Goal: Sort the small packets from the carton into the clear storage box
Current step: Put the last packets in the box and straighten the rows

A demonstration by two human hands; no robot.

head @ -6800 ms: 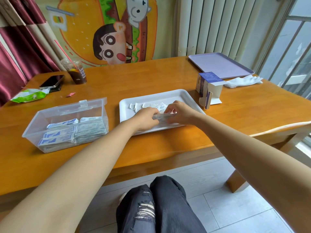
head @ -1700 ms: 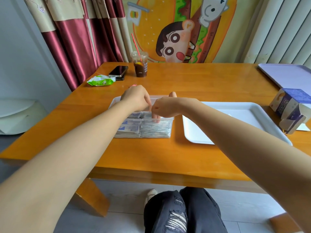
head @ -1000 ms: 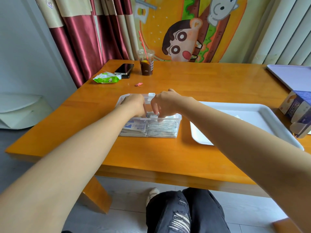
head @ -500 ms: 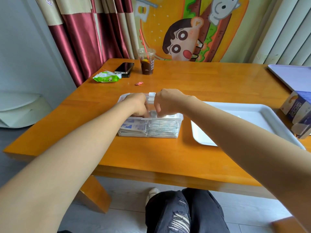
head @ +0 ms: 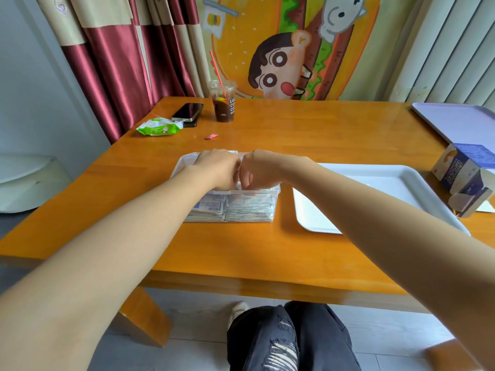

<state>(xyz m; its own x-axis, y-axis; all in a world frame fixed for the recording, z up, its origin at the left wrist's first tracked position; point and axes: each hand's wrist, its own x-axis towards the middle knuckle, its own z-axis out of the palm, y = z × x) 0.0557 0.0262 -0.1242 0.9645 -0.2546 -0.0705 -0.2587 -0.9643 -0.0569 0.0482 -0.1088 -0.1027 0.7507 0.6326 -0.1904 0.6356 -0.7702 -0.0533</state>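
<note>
Over the clear storage box (head: 273,192), right in front of me on the table (head: 334,135), is where both hands are parked. Left hand (head: 217,168) and right hand (head: 261,170) sit knuckle to knuckle, fingers curled down past the rim into the box. Honestly can't tell whether they're pinching a packet or just pressing on the pile, since the backs of my hands hide the fingertips.

The packets (head: 249,208) already in there are stacked flat in two piles side by side against the near wall, reaching well up it. So I'd say I'm on the drop-in-and-tidy bit, getting a batch seated on the stacks.

Next move, by my reckoning, is letting go cleanly without dragging the top packets back out. Then I swing right for another handful, either to the white tray (head: 396,183) just beside the box or to the carton (head: 464,175) with its flap open just past the tray's right edge. They look thin and probably slippery, so pinching a squared-up bundle should beat grabbing loose ones.
</note>
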